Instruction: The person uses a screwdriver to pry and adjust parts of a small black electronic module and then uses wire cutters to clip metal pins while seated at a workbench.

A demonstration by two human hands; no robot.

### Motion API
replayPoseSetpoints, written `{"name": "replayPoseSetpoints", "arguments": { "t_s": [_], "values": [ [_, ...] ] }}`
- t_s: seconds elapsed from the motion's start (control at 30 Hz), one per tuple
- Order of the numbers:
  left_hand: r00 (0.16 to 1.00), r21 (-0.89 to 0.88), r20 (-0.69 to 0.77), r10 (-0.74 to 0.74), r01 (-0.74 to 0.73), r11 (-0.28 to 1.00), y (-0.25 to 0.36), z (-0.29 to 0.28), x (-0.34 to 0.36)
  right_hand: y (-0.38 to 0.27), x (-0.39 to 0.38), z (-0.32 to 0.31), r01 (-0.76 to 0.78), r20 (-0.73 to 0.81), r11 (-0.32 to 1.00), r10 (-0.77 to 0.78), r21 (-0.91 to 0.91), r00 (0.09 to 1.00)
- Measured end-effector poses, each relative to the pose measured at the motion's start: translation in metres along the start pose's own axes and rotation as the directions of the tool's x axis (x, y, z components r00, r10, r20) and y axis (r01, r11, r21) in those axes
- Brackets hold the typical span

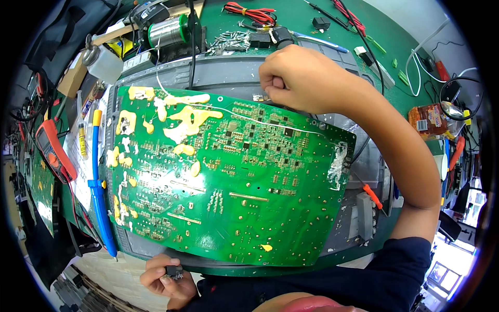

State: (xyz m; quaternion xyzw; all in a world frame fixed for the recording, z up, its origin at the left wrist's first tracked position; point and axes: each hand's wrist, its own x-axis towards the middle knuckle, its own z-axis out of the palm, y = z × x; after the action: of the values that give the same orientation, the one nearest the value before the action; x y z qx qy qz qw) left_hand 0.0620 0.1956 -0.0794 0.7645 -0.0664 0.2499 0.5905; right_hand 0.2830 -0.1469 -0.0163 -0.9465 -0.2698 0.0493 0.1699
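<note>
A large green circuit board lies before me, yellow and white blobs of sealant spread over its left side. Below its near edge, my left hand pinches a small black electronic component with short metal pins. At the far edge of the board, my right hand is closed with its fingers curled in; whatever it may hold is hidden. Beside those fingers a small light-coloured part shows at the board's edge. Solder wire runs loosely across the board from a spool.
A blue solder sucker and a red multimeter lie left of the board. Screws, red leads and a blue pen are behind it. An orange-handled screwdriver and a grey block sit at the right.
</note>
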Motion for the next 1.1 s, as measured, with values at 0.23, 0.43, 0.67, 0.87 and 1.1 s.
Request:
{"name": "replayPoseSetpoints", "arguments": {
  "t_s": [0.23, 0.43, 0.67, 0.87, 1.1],
  "values": [
    [0.997, -0.001, -0.026, 0.071, -0.071, 0.997, 0.002, 0.002, 0.003, -0.005, -0.014, -0.02, -0.117, -0.115, 0.901, 0.18, 0.417, 0.977],
    [0.997, -0.147, 0.003, 0.075, -0.074, 0.986, 0.002, -0.001, 0.004, -0.056, -0.053, -0.048, -0.103, -0.089, 0.754, 0.21, 0.648, 0.974],
    [0.993, -0.301, 0.066, -0.095, 0.111, 0.947, 0.013, -0.003, 0.009, -0.151, -0.101, -0.038, -0.007, -0.188, 0.714, 0.194, 0.7, 0.963],
    [0.878, -0.429, 0.437, -0.194, 0.393, 0.813, 0.036, -0.02, -0.015, -0.224, -0.134, 0.003, 0.066, -0.2, 0.59, 0.163, 0.804, 0.966],
    [0.843, -0.426, 0.536, -0.053, 0.324, 0.844, 0.064, -0.036, -0.043, -0.278, -0.162, 0.046, 0.061, -0.153, 0.529, 0.133, 0.846, 0.979]
  ]
}}
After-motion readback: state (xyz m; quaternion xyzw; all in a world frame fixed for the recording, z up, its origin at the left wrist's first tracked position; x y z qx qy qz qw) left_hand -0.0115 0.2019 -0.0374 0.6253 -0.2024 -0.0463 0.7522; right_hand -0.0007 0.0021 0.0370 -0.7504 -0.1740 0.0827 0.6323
